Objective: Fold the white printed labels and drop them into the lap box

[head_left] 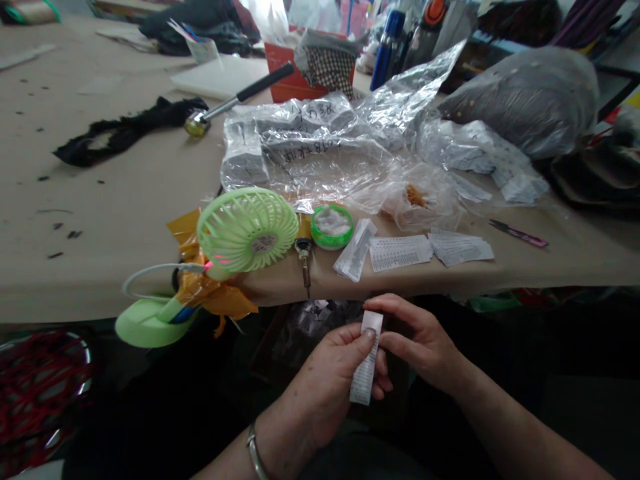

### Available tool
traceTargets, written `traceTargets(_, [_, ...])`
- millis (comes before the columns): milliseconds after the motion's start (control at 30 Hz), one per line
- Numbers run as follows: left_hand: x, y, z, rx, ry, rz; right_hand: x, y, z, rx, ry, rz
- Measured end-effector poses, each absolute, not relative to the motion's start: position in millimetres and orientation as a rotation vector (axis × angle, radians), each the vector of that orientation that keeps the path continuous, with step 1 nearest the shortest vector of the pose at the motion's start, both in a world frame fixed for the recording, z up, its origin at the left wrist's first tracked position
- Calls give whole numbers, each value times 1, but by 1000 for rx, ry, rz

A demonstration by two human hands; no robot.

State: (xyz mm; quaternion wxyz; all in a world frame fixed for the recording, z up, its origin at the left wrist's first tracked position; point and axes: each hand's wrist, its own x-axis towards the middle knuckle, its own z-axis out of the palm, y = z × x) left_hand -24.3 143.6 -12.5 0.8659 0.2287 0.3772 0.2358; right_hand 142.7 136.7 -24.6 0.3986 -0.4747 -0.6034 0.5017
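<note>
The left hand (345, 353) pinches a narrow printed label (364, 377) under its thumb, below the table's (150, 207) front edge. The right hand (433, 343) curls at the label's upper end, thumb and forefinger parted — whether it grips the paper too, I cannot tell. A bangle (255, 453) circles the left wrist.

Along the edge lie three label piles (400, 252) side by side, with pink snips (523, 235) to their right. Left of the piles sits a green tub (332, 241) of white fluff (330, 220), then a pointed tool (305, 267) and a pale green fan (263, 243). Crumpled clear plastic (320, 157) spreads behind — beneath the hands' level, paper scraps (320, 320) lie in shadow.
</note>
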Motion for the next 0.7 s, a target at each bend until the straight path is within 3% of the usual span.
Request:
traceTargets(100, [-28, 144, -13, 475, 807, 514, 138, 133, -17, -1269, -1852, 791])
traceTargets(200, [-29, 143, -14, 471, 819, 523, 133, 134, -16, -1254, -1957, 617])
traceTargets(700, [-38, 144, -17, 488, 842, 548, 119, 139, -22, -1282, -1894, 724])
